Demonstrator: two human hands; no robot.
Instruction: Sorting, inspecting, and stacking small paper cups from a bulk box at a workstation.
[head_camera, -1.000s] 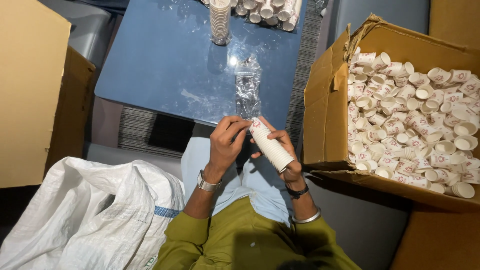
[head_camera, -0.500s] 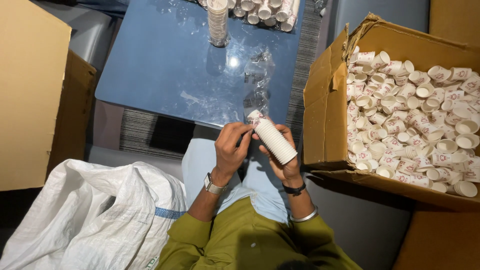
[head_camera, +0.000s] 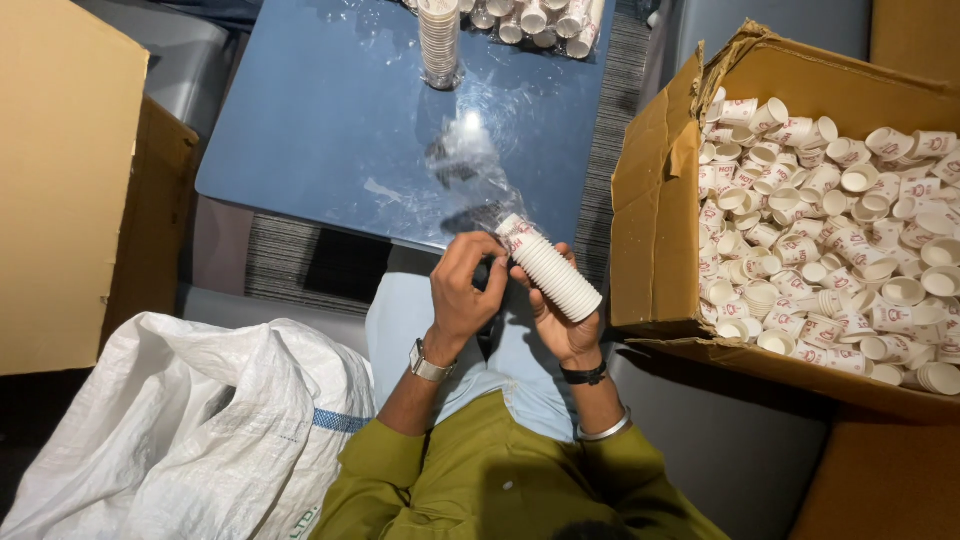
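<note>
Right hand cradled a stack of paper cups from underneath, fingers wrapped around its lower half, stack tilted with its top pointing toward the near edge of the blue table. Left hand was pinched narrow at the stack's top end, fingertips on the uppermost cup and on the mouth of a clear plastic sleeve that trailed up onto the table near its near edge. Whether the sleeve already covered any cups could not be told. The stack hung over the person's lap, off the table, just left of the open cardboard box heaped with loose cups.

Judged for doing it well: keep the stack squeezed lightly so nested cups don't slip apart, and hold the sleeve mouth open while feeding straight along the stack's axis.

Another wrapped stack stood upright at the table's far edge. White woven sack lay at lower left.
</note>
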